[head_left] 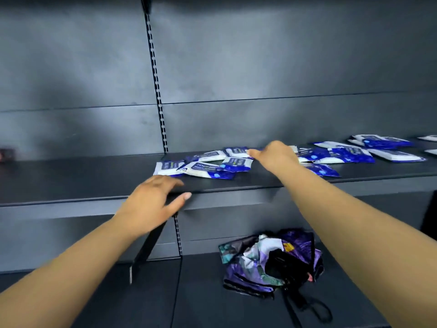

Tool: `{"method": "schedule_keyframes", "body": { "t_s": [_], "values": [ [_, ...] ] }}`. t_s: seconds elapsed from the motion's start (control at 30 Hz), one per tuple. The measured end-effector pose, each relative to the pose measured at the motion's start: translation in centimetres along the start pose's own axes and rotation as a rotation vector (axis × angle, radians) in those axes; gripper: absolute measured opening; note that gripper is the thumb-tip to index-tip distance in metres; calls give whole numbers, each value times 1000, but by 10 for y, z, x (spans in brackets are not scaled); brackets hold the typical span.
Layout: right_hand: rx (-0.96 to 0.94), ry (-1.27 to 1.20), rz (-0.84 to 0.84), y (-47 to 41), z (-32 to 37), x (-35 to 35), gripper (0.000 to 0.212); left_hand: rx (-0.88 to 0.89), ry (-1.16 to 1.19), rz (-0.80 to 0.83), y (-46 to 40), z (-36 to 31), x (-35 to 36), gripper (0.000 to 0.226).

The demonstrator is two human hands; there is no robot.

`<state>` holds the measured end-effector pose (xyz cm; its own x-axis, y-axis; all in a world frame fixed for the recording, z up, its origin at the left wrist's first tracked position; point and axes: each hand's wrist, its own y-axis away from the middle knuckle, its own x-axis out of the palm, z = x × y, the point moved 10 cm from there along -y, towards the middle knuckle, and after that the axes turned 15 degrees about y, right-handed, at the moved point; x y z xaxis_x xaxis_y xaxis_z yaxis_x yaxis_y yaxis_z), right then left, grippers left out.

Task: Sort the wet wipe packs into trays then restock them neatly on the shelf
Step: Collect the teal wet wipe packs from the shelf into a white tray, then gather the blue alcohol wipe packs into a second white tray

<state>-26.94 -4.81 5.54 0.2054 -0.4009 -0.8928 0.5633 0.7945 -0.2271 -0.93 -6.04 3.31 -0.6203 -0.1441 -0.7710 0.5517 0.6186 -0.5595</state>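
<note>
packs lay scattered flat on the shelf. our right hand reached over them, whether gripping one we couldn't tell. our left hand hovered at the shelf's front edge, fingers spread.

Blue-and-white wet wipe packs lying flat, scattered loose on dark shelf. One overlapping cluster near shelf middle, close to front edge; more packs spread toward right end, some overlapping, nearer back edge. Labels too blurred to read.
</note>
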Motion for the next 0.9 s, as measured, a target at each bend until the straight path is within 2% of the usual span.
{"method": "schedule_keyframes", "body": {
  "t_s": [0.1,0.17,0.27,0.33,0.43,0.5,0.57,0.67,0.73,0.8,0.9],
  "values": [
    [77,-85,11,-19,13,16,42,27,53,58,-3,24,9,92],
    [116,-58,70,-28,20,30,55,43,115,46,-3,35,16,100],
    [165,148,221,-39,30,62,85,40,194,-22,-3,44,15,97],
    [180,276,278,-47,31,80,93,15,237,-11,-8,43,12,86],
    [144,260,307,-50,35,86,92,-63,278,62,-21,49,9,48],
    [96,170,323,-49,38,80,83,-129,274,94,-31,52,9,37],
    [101,46,306,-45,37,70,79,-234,212,121,-44,56,18,46],
    [117,-219,233,-36,29,60,81,-545,112,138,-69,78,38,62],
    [89,-460,175,-27,22,57,67,-711,170,143,-85,84,53,67],
    [50,-627,133,-13,17,52,52,-794,168,160,-92,82,64,69],
    [34,-881,69,7,2,42,39,-818,-25,174,-92,72,69,68]
  ]
}}
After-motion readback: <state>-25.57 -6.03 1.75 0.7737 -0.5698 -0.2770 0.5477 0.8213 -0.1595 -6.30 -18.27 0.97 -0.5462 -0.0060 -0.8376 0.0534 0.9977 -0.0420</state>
